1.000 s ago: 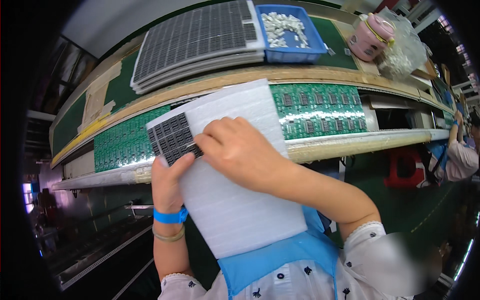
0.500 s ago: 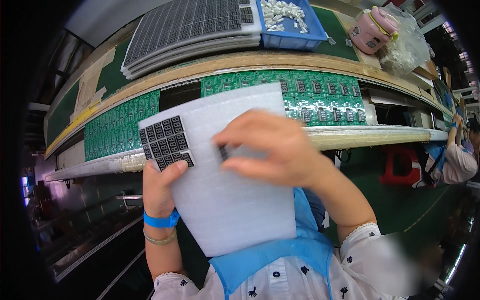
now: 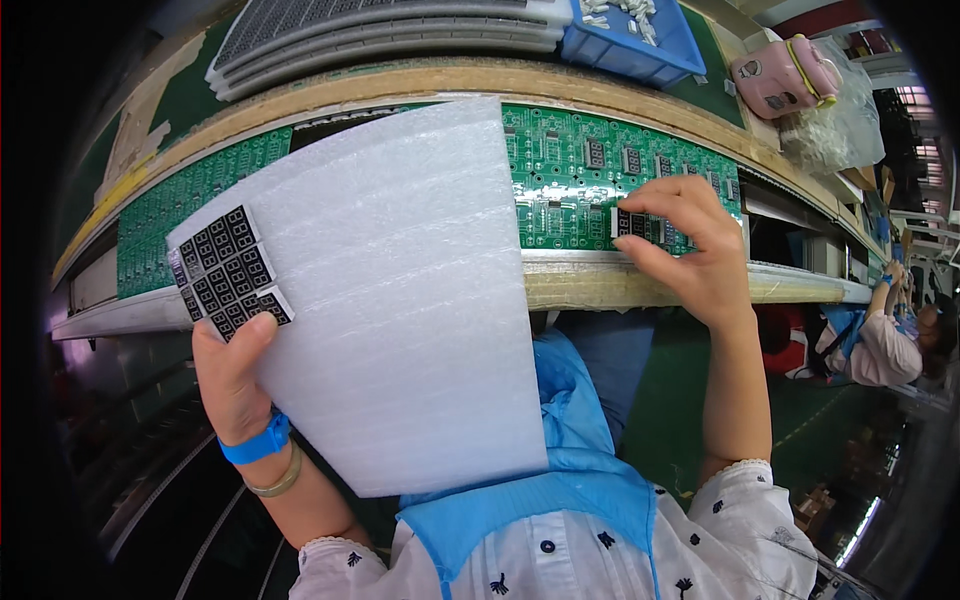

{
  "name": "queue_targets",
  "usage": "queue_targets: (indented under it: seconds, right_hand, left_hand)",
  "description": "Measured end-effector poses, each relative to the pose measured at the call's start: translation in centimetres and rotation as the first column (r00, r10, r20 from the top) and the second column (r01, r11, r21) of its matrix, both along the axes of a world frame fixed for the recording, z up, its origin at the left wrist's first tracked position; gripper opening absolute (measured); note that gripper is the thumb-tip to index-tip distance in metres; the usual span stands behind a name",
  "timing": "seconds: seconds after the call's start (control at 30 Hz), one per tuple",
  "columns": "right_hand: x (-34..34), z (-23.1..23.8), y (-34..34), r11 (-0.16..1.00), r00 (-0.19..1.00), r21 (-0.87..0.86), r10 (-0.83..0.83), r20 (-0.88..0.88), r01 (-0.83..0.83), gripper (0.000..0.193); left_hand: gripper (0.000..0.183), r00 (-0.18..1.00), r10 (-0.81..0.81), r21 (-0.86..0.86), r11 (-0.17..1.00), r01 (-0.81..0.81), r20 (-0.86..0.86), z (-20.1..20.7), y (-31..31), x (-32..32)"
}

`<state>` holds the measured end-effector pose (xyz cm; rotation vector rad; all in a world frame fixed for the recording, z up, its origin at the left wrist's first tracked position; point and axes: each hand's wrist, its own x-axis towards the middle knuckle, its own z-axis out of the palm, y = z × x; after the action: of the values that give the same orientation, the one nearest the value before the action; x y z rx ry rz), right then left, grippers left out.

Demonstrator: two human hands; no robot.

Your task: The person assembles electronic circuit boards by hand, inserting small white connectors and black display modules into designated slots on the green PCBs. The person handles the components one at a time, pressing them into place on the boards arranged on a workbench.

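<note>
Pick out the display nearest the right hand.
The black display between the fingers of the right hand, over the green boards; the others lie outside its grasp.

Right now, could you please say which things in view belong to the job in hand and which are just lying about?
Job in hand:
white foam sheet, in the left hand
digit displays on it
another display, in the right hand
green circuit boards beneath it
probably the stacked sheets behind

Apparently lying about:
pink container
plastic bag
blue bin of white parts
</note>
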<state>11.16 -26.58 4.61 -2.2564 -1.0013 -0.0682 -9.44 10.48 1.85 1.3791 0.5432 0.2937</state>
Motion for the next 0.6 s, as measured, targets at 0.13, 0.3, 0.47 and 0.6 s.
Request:
queue_targets:
  seconds: [0.13,0.3,0.47,0.6]
  right_hand:
    - [0.3,0.1,0.8,0.989,0.996,-0.149,0.027,0.090,-0.014,0.032]
    - [0.6,0.1,0.7,0.973,0.989,-0.230,0.039,0.142,-0.006,0.031]
    - [0.7,0.0,1.3,0.963,0.988,-0.269,0.064,0.138,-0.025,0.031]
    - [0.6,0.0,1.3,0.957,0.986,-0.289,0.060,0.154,-0.013,0.032]
  left_hand:
    - [0.040,1.000,0.016,0.006,1.000,-0.016,0.022,-0.7,0.3,-0.2]
    - [0.041,0.996,-0.018,-0.026,0.999,0.020,0.084,-1.2,0.6,-0.4]
    - [0.042,0.995,-0.038,-0.046,0.998,0.043,0.095,-1.3,1.2,-1.2]
    - [0.044,0.991,-0.031,-0.036,0.999,0.036,0.128,-1.7,1.1,-1.2]
